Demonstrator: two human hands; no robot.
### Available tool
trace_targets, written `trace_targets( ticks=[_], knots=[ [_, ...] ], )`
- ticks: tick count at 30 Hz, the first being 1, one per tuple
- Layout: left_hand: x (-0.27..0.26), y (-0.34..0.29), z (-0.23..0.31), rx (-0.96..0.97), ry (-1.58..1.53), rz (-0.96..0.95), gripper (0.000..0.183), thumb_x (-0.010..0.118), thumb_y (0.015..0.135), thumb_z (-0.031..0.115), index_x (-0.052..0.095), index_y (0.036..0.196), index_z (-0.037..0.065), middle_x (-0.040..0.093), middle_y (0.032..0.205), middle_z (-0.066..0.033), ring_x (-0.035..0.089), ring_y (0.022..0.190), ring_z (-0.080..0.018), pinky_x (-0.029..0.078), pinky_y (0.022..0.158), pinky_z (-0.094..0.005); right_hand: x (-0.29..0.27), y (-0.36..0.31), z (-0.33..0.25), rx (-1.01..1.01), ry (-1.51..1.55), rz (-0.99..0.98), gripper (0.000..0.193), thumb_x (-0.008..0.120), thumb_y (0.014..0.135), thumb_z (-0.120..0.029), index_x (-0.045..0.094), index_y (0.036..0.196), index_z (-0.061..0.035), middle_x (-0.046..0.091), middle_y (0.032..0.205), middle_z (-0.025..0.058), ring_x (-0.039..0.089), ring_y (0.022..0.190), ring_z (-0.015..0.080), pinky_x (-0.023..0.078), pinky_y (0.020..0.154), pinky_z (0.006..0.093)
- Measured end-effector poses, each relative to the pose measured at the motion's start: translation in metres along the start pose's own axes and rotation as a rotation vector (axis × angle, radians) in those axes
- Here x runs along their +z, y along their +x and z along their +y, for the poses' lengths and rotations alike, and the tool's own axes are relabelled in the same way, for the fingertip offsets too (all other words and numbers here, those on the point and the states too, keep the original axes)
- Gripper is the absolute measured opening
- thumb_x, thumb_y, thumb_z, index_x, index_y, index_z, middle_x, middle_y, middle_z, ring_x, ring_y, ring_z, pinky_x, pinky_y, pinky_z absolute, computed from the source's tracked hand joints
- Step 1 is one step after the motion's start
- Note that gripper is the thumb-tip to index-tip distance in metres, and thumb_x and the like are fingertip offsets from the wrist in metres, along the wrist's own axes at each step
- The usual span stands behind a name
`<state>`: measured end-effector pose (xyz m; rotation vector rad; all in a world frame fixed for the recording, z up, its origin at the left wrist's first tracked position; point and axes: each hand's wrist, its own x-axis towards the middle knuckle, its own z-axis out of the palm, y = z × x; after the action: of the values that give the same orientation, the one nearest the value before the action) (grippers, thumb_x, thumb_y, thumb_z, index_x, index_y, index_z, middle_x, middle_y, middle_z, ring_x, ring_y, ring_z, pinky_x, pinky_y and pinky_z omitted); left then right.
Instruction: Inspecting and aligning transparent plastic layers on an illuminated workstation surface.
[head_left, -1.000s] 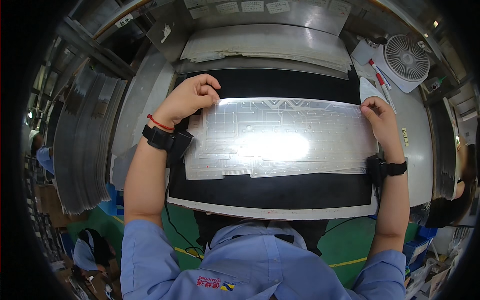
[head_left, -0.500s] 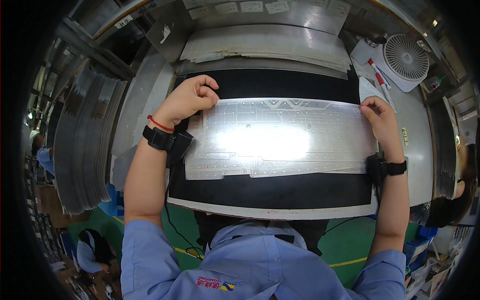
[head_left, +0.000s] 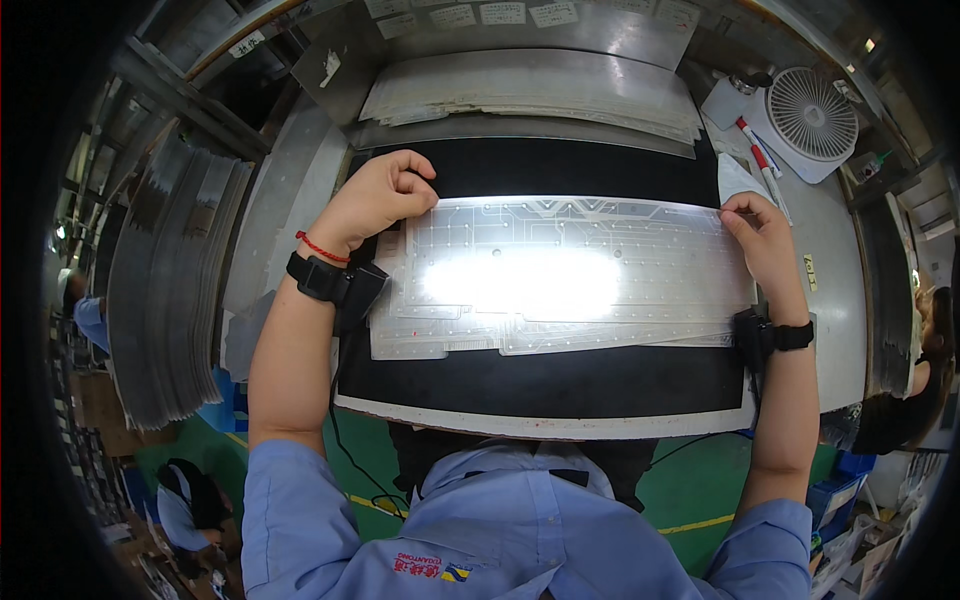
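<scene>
A thin, see-through printed circuit sheet (head_left: 560,235) with fine pale traces and dots lies over more such sheets (head_left: 410,335) on a black mat (head_left: 540,385). Thumb and fingers of my left hand (head_left: 390,192) pinch its far left corner. At its far right corner, my right hand (head_left: 762,235) pinches the edge between thumb and curled fingers. Bright glare covers the middle of the sheet and hides the traces there. Each wrist wears a black strap with a small device.
Behind the mat a metal tray (head_left: 420,140) holds a stack of pale sheets (head_left: 540,85). To the right are a white fan (head_left: 815,115), red markers (head_left: 757,155) and a bottle (head_left: 730,100). Tall sheet stacks (head_left: 165,290) stand at the left; people sit further off.
</scene>
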<state>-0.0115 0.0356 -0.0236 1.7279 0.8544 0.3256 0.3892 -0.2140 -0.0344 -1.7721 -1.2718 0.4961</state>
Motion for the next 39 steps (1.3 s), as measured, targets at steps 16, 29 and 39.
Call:
trace_targets(
  ticks=[16,29,39],
  knots=[
    [0.004,0.002,0.0,0.02,0.059,0.059,0.021,0.065,0.092,0.01,0.061,0.111,0.0,0.065,0.079,0.0023,0.053,0.066,-0.0034,0.042,0.062,-0.019,-0.001,0.0,0.004,0.037,0.004,-0.011,0.014,0.063,0.091,-0.006,0.069,0.102,0.0,0.067,0.088,0.0013,0.058,0.081,0.0088,0.046,0.075,0.0232],
    [-0.008,0.011,-0.013,0.08,-0.16,0.335,0.023,0.052,0.101,0.022,0.062,0.111,0.004,0.055,0.07,0.0042,0.05,0.064,-0.0054,0.041,0.062,-0.0201,-0.001,0.0,0.005,0.104,-0.159,-0.091,0.019,0.069,0.088,-0.01,0.07,0.104,-0.0005,0.067,0.081,0.0021,0.058,0.072,0.0087,0.046,0.068,0.0234],
    [0.004,0.014,-0.008,0.056,-0.282,0.403,0.041,0.044,0.105,0.034,0.058,0.123,0.0,0.066,0.102,-0.005,0.059,0.081,-0.0093,0.049,0.075,-0.0246,-0.001,0.001,0.004,0.054,0.056,0.019,0.011,0.066,0.091,-0.007,0.069,0.098,-0.0006,0.066,0.087,-0.0001,0.058,0.079,0.007,0.045,0.072,0.0214]
  ],
)
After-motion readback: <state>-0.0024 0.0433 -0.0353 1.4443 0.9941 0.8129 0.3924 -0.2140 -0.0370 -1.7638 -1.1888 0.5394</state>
